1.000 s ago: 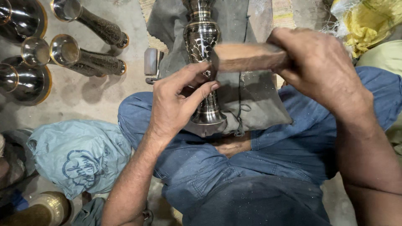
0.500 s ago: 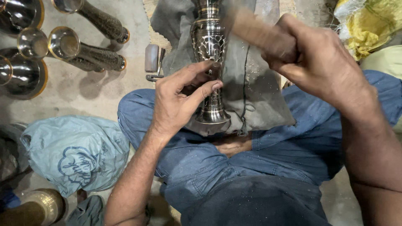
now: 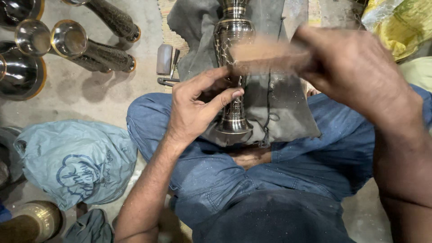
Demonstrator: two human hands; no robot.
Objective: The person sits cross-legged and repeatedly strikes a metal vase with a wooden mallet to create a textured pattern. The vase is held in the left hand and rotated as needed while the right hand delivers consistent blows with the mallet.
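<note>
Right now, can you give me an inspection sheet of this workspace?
Surface: grey cloth over the lap, concrete floor around.
Job's things: engraved metal vase lying on the cloth; wooden block, motion-blurred.
Clutter: finished vases, pale blue bag, small tools.
Grippers: left hand touches the vase; right hand grips the block.
Cables: nothing seen.
Surroundings: yellow bag.

Soft even light, glints on metal vases (image 3: 92, 49); right hand (image 3: 355, 76) motion-blurred, rest sharp
</note>
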